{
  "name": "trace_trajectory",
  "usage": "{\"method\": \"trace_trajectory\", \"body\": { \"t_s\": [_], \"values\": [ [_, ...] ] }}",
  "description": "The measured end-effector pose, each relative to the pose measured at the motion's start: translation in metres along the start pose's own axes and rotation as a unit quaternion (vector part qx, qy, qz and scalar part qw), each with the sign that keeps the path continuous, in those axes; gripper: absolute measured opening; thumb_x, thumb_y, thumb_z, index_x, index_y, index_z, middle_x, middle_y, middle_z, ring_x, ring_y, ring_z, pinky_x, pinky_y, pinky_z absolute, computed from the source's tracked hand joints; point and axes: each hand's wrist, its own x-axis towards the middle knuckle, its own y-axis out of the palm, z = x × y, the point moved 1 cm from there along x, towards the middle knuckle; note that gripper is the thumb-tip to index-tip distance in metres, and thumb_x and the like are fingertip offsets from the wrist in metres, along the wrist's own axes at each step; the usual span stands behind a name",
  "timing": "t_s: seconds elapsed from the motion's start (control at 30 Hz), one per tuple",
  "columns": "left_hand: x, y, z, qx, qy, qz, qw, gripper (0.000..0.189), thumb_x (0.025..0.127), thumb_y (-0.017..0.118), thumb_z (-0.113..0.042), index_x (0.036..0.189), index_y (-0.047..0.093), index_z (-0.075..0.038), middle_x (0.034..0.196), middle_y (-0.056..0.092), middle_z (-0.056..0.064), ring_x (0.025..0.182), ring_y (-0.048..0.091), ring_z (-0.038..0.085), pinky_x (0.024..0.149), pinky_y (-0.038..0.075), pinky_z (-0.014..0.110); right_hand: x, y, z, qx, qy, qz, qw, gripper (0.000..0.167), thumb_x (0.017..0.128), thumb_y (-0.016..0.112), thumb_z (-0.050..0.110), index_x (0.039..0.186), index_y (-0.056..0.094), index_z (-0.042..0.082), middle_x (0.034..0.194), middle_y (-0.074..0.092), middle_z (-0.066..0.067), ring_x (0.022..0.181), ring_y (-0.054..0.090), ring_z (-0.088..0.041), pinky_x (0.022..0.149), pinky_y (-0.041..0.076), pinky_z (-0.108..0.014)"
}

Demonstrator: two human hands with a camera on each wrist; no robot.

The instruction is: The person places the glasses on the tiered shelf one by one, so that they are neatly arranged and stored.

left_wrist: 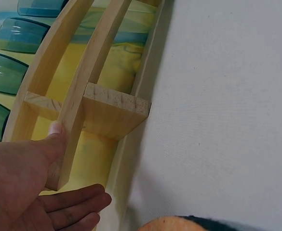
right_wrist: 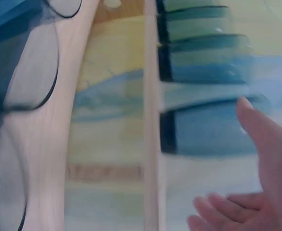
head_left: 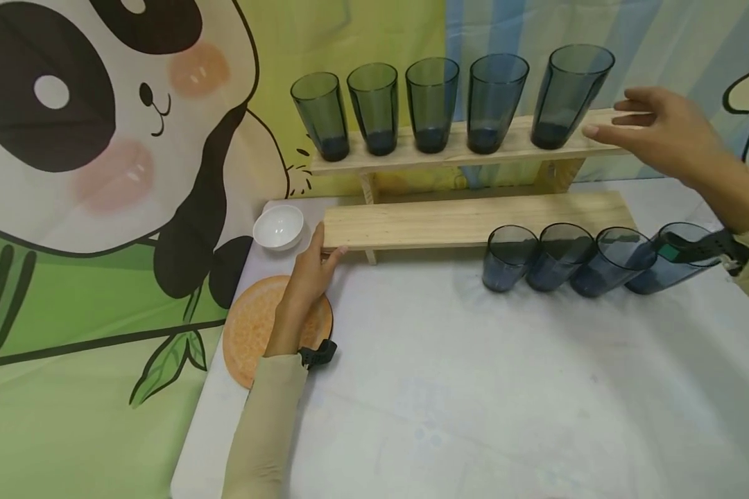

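Note:
My left hand [head_left: 312, 270] touches the left end of the lower board of a two-tier wooden shelf [head_left: 412, 223]. In the left wrist view its thumb [left_wrist: 56, 129] rests against the board's front edge, and the visible fingers extend straight past the end. My right hand [head_left: 668, 128] is raised beside the rightmost glass tumbler [head_left: 564, 104] on the upper board, thumb and fingers apart around nothing. A gap shows between thumb and glass in the head view. Several similar blue-grey tumblers [head_left: 433, 104] stand in a row leftward along that board.
Several more tumblers [head_left: 566, 258] stand in a row on the white table [head_left: 443, 388], before the lower board's right part. A small white bowl [head_left: 279, 227] sits left of the shelf. Below it lies a round orange plate [head_left: 250, 333], partly under the left forearm. A printed panda cloth [head_left: 187, 173] hangs behind.

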Motion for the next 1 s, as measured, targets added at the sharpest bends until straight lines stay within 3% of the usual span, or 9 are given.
{"method": "trace_trajectory", "body": {
  "t_s": [0.13, 0.3, 0.47, 0.6, 0.77, 0.83, 0.87, 0.9, 1.0],
  "values": [
    [0.000, -0.001, 0.001, 0.000, -0.003, 0.000, 1.0000, 0.089, 0.106, 0.053, -0.059, 0.172, 0.004, -0.024, 0.166, 0.037, 0.025, 0.143, 0.050, 0.045, 0.116, 0.042, 0.060, -0.028, -0.014, -0.030, -0.049, 0.007, 0.016, 0.9987, 0.092, 0.108, 0.058, 0.043, 0.167, 0.005, -0.004, 0.168, 0.014, -0.038, 0.152, 0.017, -0.062, 0.120, 0.015, -0.076],
    [0.000, -0.001, 0.002, -0.007, 0.001, -0.002, 1.0000, 0.088, 0.107, 0.053, -0.057, 0.172, 0.004, -0.027, 0.166, 0.038, 0.024, 0.141, 0.053, 0.044, 0.114, 0.043, 0.059, -0.054, -0.021, -0.084, -0.056, 0.028, 0.035, 0.9975, 0.098, 0.108, 0.060, 0.038, 0.163, -0.004, -0.011, 0.167, 0.000, -0.041, 0.153, 0.005, -0.063, 0.122, 0.007, -0.072],
    [0.000, -0.001, 0.003, -0.009, 0.002, -0.001, 1.0000, 0.087, 0.107, 0.053, -0.057, 0.172, 0.004, -0.028, 0.164, 0.041, 0.025, 0.140, 0.054, 0.044, 0.112, 0.045, 0.059, -0.077, -0.010, -0.140, -0.056, 0.036, 0.066, 0.9956, 0.107, 0.104, 0.069, 0.031, 0.159, -0.008, -0.018, 0.164, -0.006, -0.046, 0.151, -0.004, -0.064, 0.122, -0.002, -0.071],
    [0.001, 0.000, 0.002, -0.008, 0.005, -0.004, 1.0000, 0.087, 0.107, 0.052, -0.058, 0.172, 0.003, -0.027, 0.165, 0.040, 0.026, 0.141, 0.053, 0.044, 0.114, 0.044, 0.059, -0.093, 0.004, -0.168, -0.061, 0.053, 0.082, 0.9933, 0.109, 0.103, 0.070, 0.028, 0.157, -0.012, -0.020, 0.160, -0.007, -0.050, 0.147, -0.003, -0.070, 0.116, 0.002, -0.079],
    [0.002, 0.001, 0.001, -0.006, -0.001, -0.001, 1.0000, 0.090, 0.106, 0.052, -0.061, 0.172, 0.002, -0.026, 0.165, 0.039, 0.026, 0.139, 0.055, 0.043, 0.113, 0.045, 0.058, -0.111, 0.022, -0.184, -0.012, 0.065, 0.058, 0.9961, 0.102, 0.105, 0.069, 0.027, 0.160, -0.005, -0.016, 0.159, 0.009, -0.051, 0.144, 0.011, -0.071, 0.113, 0.013, -0.082],
    [0.002, 0.002, 0.000, -0.008, -0.001, 0.000, 1.0000, 0.090, 0.106, 0.052, -0.061, 0.172, 0.003, -0.025, 0.165, 0.039, 0.025, 0.139, 0.055, 0.043, 0.113, 0.045, 0.058, -0.116, 0.030, -0.191, 0.013, 0.062, 0.039, 0.9972, 0.094, 0.104, 0.071, 0.027, 0.163, 0.009, -0.010, 0.161, 0.033, -0.033, 0.149, 0.033, -0.048, 0.124, 0.028, -0.058],
    [0.002, 0.002, 0.000, -0.008, -0.001, -0.001, 1.0000, 0.090, 0.106, 0.052, -0.060, 0.172, 0.003, -0.025, 0.165, 0.039, 0.025, 0.139, 0.055, 0.043, 0.113, 0.045, 0.058, -0.118, 0.035, -0.194, 0.024, 0.059, 0.026, 0.9976, 0.087, 0.103, 0.073, 0.026, 0.165, 0.018, -0.001, 0.156, 0.044, -0.018, 0.144, 0.043, -0.032, 0.122, 0.035, -0.041],
    [0.001, 0.002, 0.001, -0.008, -0.001, 0.000, 1.0000, 0.090, 0.106, 0.052, -0.060, 0.172, 0.003, -0.026, 0.166, 0.038, 0.025, 0.140, 0.054, 0.044, 0.114, 0.044, 0.058, -0.120, 0.039, -0.195, 0.032, 0.057, 0.015, 0.9977, 0.079, 0.102, 0.073, 0.027, 0.163, 0.026, 0.010, 0.148, 0.050, -0.001, 0.137, 0.046, -0.015, 0.121, 0.035, -0.033],
    [0.000, 0.002, 0.001, -0.012, 0.002, 0.001, 0.9999, 0.089, 0.106, 0.052, -0.060, 0.172, 0.004, -0.026, 0.167, 0.036, 0.024, 0.142, 0.052, 0.045, 0.115, 0.043, 0.059, -0.127, 0.048, -0.200, 0.048, 0.053, -0.025, 0.9971, 0.067, 0.102, 0.074, 0.028, 0.157, 0.037, 0.027, 0.118, 0.038, 0.034, 0.105, 0.033, 0.016, 0.117, 0.035, -0.022]
  ]
}}
